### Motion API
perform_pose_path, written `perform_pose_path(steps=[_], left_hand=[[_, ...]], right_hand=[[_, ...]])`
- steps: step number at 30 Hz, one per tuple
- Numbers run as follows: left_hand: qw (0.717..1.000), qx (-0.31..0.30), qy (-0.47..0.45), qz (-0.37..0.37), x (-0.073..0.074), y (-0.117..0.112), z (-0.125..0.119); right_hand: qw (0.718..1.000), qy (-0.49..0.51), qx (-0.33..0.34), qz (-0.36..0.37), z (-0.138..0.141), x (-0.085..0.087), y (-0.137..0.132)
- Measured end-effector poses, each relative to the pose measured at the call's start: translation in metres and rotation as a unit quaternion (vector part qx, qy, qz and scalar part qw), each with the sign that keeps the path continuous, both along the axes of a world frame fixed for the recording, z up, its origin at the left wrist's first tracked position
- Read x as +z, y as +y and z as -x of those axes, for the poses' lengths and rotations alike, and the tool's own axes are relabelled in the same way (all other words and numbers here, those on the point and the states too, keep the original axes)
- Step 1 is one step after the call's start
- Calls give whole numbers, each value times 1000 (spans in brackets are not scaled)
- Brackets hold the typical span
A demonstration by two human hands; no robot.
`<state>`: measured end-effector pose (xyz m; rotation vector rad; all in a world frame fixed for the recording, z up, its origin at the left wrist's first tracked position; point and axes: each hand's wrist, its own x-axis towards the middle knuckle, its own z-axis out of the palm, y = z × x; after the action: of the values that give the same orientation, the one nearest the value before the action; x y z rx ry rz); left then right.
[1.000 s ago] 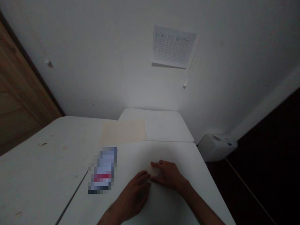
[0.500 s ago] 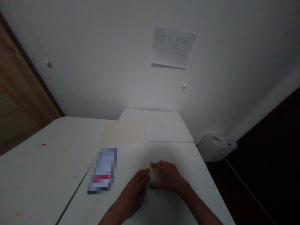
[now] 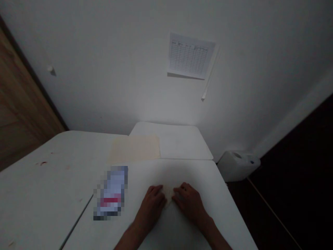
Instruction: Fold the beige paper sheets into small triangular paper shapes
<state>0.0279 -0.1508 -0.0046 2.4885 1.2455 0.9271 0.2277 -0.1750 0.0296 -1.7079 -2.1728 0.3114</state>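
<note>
A small, pale piece of folded paper (image 3: 168, 195) lies on the white table in front of me, its outline dim in the shadow. My left hand (image 3: 154, 200) has its fingers closed together on the paper's left side. From the other side my right hand (image 3: 189, 201) bends its fingers and thumb onto the right edge. Both hands rest low, at the tabletop, and partly cover the paper, so its exact folds are hidden.
A cream sheet (image 3: 135, 148) lies flat farther back on the table. A blurred-out object (image 3: 111, 194) is to the left, near a seam between tabletops. A printed chart (image 3: 191, 56) hangs on the wall. A white plastic container (image 3: 236, 168) stands right of the table.
My right hand has shifted slightly right, its spread fingers and thumb now drawn together at the paper's edge. The left fingers have curled more. The view has moved slightly.
</note>
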Motion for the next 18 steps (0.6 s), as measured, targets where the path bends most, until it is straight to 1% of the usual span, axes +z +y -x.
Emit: perform_pose_path(steps=[2,4,9,11,13,15,17,18], left_hand=[[1000,11,-27,-3,-4,4,-1],[998,8,-56,-1,-4,5,-1],[994,11,-109,29,-4,1,0],[990,29,-129,45,-7,1,1],[985,58,-151,59,-8,2,1],[978,85,-169,83,-5,4,2],[972,80,-180,130,3,7,4],[968,61,-183,161,8,9,5]], right_hand=[[999,30,-23,-6,4,0,1],[997,62,-42,-4,10,0,4],[984,155,-89,5,18,-3,10],[972,212,-96,33,19,-4,14],[956,276,-86,51,19,-6,18],[936,342,-77,44,19,-7,22],[914,398,-78,25,19,-9,26],[905,417,-78,16,19,-9,27]])
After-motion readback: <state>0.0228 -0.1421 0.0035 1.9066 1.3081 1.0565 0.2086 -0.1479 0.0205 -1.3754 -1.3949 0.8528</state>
